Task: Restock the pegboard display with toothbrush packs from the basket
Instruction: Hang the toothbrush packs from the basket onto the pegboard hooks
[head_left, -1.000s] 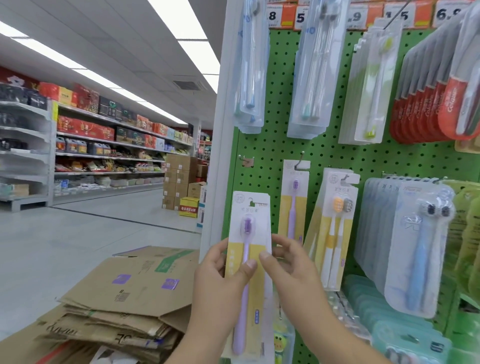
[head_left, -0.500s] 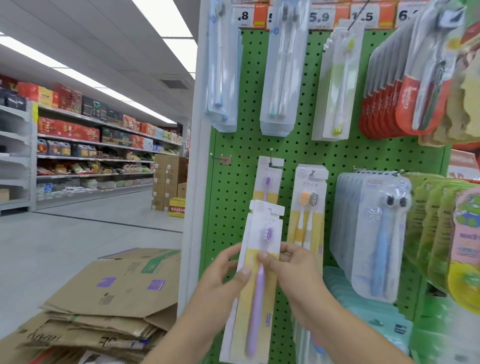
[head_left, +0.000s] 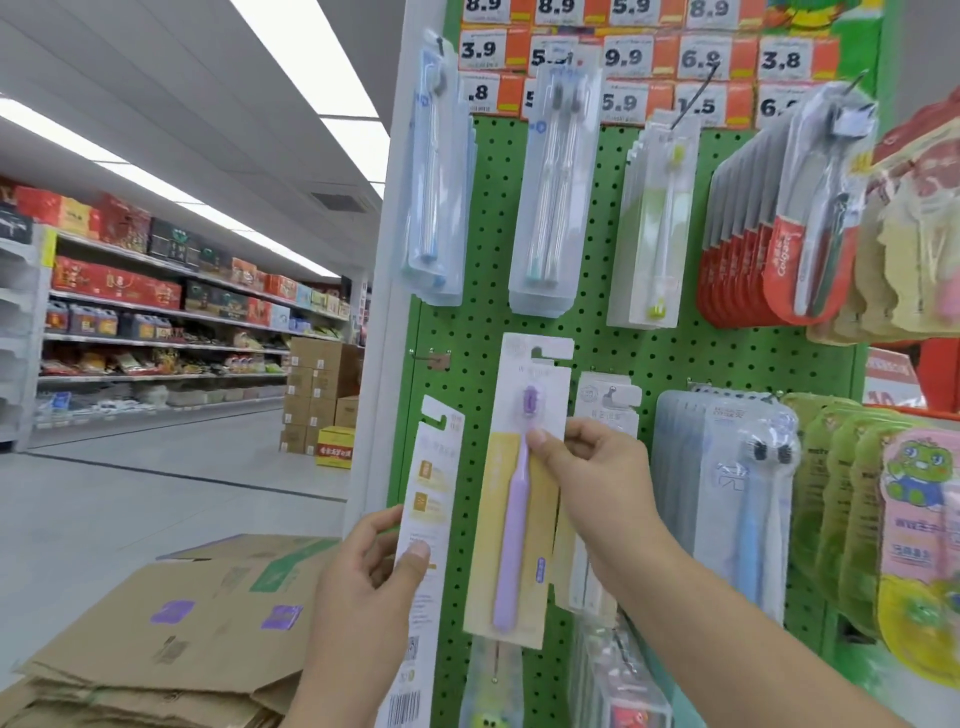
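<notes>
Toothbrush packs at green pegboard (head_left: 649, 358)

Right hand (head_left: 602, 478) pinches purple toothbrush pack (head_left: 519, 499), yellow-and-white card, front outward; left hand (head_left: 363, 587) grips second pack (head_left: 428, 519), printed back showing.

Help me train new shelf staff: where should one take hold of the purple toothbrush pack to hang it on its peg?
Probably pinch the purple toothbrush pack by its right edge just below the brush head, coming from the right, as the right hand does. The card is flat, upright and faces out, and that grip leaves the hook slot at its top free. The left hand holds another pack.
</notes>
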